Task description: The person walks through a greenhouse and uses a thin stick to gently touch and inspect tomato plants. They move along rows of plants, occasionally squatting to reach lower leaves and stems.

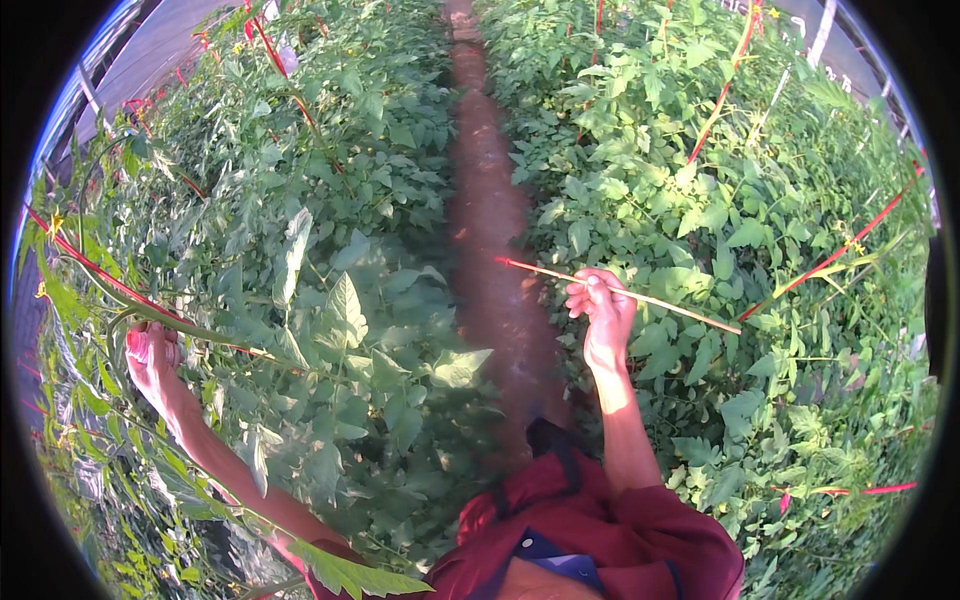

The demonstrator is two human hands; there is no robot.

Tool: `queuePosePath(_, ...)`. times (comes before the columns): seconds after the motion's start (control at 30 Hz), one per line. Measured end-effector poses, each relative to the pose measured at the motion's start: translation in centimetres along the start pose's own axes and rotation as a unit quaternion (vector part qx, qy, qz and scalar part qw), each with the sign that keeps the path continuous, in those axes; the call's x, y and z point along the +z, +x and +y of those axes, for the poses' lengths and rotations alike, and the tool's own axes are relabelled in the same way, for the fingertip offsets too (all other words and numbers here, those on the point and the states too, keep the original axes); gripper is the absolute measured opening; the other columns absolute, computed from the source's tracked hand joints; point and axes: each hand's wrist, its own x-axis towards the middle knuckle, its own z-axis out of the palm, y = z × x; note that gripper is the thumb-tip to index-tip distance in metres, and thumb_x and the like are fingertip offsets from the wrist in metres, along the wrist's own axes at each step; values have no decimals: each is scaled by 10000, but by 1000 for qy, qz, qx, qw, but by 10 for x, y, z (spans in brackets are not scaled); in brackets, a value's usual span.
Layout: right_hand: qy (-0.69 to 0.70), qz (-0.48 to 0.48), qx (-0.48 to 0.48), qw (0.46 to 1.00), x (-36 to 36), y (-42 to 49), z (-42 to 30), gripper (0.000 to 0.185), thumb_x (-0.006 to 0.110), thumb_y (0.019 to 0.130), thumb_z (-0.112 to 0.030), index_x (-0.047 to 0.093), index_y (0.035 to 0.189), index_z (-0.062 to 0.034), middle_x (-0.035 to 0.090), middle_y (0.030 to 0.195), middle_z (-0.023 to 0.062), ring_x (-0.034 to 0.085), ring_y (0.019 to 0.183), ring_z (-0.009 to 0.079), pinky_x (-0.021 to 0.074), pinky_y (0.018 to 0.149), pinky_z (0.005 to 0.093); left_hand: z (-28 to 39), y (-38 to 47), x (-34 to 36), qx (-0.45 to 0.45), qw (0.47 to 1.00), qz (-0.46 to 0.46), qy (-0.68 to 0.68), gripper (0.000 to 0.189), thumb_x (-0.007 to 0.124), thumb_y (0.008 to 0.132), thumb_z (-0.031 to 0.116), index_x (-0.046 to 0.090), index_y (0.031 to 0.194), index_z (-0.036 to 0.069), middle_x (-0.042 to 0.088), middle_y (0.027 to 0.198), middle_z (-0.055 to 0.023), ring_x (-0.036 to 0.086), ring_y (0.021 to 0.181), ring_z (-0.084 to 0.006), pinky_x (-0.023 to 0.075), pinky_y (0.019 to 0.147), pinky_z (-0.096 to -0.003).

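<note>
My right hand [600, 292] holds a thin light stick [675, 307] between thumb and fingers, over the edge of the soil path; the stick's left end is red. My left hand [154, 349] is at the far left, fingers curled just beneath a tomato plant stem [202, 330] and a red strip [112, 281] that runs along it. Something pink shows at the left fingers, but it cannot be told what it is. Broad tomato leaves [345, 315] stand between my two hands.
Dense tomato plants [645, 187] line both sides of a narrow soil path [487, 172]. More red strips [862, 232] run along stems at the right. A leaf [360, 577] reaches in close at the bottom. Greenhouse frame bars [823, 34] rise at the upper edges.
</note>
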Motion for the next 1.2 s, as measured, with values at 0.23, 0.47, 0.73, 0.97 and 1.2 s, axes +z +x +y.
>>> queuePosePath(0.23,-2,-4,24,1000,8,-2,9,185,578,1022,-108,689,1068,32,726,841,127,653,621,138,521,546,246,2,-10,-2,-6,999,32,22,275,737,966,264,724,949,-10,617,791,-3,405,658,-35,273,612,-233)
queuePosePath(0.47,-6,-6,39,999,11,-6,11,203,606,1011,-151,686,1058,30,719,826,119,653,621,139,522,546,254,-10,-6,-14,-2,999,34,26,378,745,969,294,750,1180,-19,702,914,-13,524,771,-47,363,686,-225)
queuePosePath(0.73,7,-11,32,999,4,-11,14,203,605,1015,-147,687,1057,34,716,822,113,647,616,135,517,541,253,-10,-2,-24,28,990,11,140,368,760,953,303,767,1102,-33,577,742,55,395,670,-51,271,604,-271)
queuePosePath(0.97,-5,7,51,999,0,-13,13,186,582,1027,-118,682,1067,33,714,828,111,637,606,126,517,536,248,-25,-5,-33,30,991,2,132,191,754,928,149,653,1030,23,551,763,65,416,670,-37,294,589,-226)
queuePosePath(1.2,0,12,42,999,-8,-17,18,197,597,1014,-130,683,1058,42,720,820,118,637,599,122,511,539,238,-23,-45,-37,21,993,-25,112,151,729,927,154,638,1000,59,542,778,61,436,694,-56,350,632,-244)
